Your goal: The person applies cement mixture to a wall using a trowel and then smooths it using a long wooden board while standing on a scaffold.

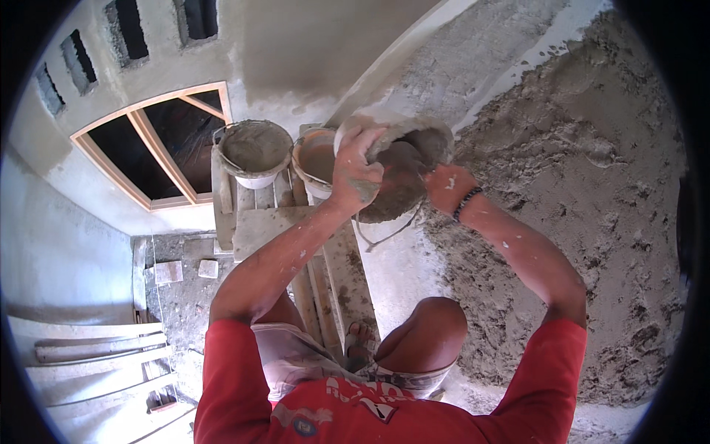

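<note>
Tilted bucket: a pale round bucket coated with grey mortar (pixel 438 139), upper centre of the frame, held between both hands; its mouth leans toward the lower part of the frame, and a thin curved wire handle (pixel 382 243) hangs below it
Left hand: the bare left hand (pixel 358 169), smeared with grey, lies against the left side of the bucket's rim; its fingers are curled over the edge, close together, gripping it
Right hand: the bare right hand (pixel 447 188), with a dark beaded bracelet (pixel 467 203) at the wrist, is at the right side of the mouth; its fingers are bent inward, but whether they pinch a tool or the rim I cannot tell
Other buckets: a white bucket filled with grey mortar (pixel 256 180) stands left of centre; a bucket with an orange-brown inside (pixel 315 155) stands between it and the left hand
Support: a mortar-stained bench of wooden planks (pixel 270 226) lies under these two
Walls: rough wet grey mortar (pixel 569 200) covers the right side; a pale wooden window frame (pixel 159 144) sits upper left
Lower left: long pale boards (pixel 96 364); two small blocks (pixel 168 272) above them
</note>
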### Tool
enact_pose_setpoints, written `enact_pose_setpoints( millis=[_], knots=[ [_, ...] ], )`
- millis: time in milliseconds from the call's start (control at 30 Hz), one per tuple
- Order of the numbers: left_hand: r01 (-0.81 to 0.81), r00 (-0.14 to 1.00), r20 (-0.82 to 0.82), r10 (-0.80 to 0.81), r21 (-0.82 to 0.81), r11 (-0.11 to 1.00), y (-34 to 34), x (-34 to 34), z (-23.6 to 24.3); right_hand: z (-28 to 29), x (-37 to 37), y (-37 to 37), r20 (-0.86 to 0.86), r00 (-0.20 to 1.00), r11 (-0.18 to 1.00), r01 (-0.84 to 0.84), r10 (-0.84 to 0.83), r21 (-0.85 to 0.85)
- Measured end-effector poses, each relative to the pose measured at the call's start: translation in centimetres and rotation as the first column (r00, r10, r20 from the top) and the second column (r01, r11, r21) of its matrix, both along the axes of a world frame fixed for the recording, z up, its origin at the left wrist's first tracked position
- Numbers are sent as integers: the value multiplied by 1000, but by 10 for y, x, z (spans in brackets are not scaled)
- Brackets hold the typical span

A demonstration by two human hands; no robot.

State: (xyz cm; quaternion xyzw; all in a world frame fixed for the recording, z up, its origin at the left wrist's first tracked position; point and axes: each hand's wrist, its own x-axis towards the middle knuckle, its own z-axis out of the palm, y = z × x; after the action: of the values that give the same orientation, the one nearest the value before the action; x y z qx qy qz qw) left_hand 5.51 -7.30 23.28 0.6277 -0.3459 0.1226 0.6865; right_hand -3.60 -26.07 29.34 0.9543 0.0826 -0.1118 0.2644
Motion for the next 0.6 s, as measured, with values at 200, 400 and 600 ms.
enact_pose_setpoints(
  millis=[200, 400, 600],
  knots=[
    [125, 990, -65, -124, 16, 992, 11, 4, -9, -2, -46, -10, -179, 953, 772, 303, -245, 558],
    [174, 978, -128, -164, 77, 982, 13, -11, -13, -15, -103, 15, -636, 579, 51, 759, -511, 650],
    [53, 993, -108, -45, 76, 996, -2, -2, -20, -52, -114, 18, -813, 529, -541, 621, -244, 567]
  ],
)
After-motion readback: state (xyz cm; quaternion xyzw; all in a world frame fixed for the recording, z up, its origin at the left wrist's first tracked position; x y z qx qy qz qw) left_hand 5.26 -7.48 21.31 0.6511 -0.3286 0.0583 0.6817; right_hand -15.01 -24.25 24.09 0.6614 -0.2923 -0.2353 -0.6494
